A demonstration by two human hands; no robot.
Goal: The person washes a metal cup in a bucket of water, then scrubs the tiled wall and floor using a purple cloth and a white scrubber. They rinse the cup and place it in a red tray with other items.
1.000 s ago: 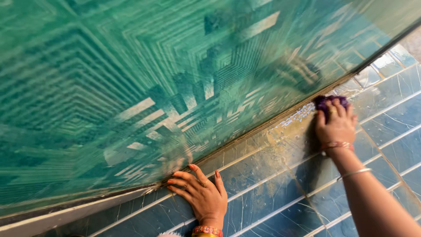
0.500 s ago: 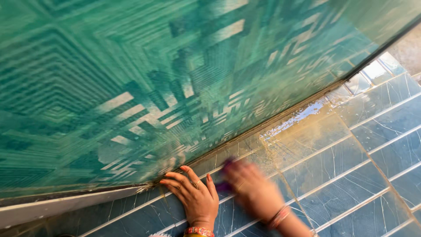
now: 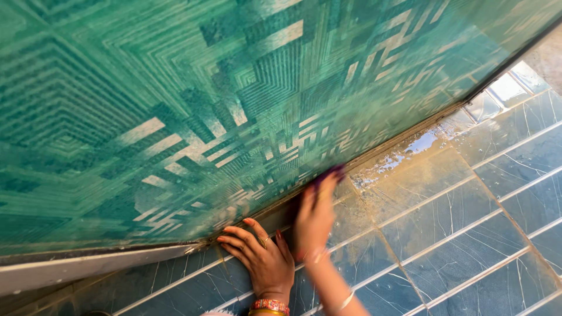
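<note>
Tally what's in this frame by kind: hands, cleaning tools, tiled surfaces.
Hands: 2, the left hand flat on the blue floor tiles, the right hand blurred
Purple scrubber: 1, under the right hand's fingers
Tiled surfaces: 2, the green patterned wall and the floor
Total: 5

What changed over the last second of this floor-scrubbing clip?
The right hand swept its purple scrubber from the far right along the wall's base toward the left hand. The left hand stayed flat on the blue floor tiles; the scrubber stayed gripped.
</note>
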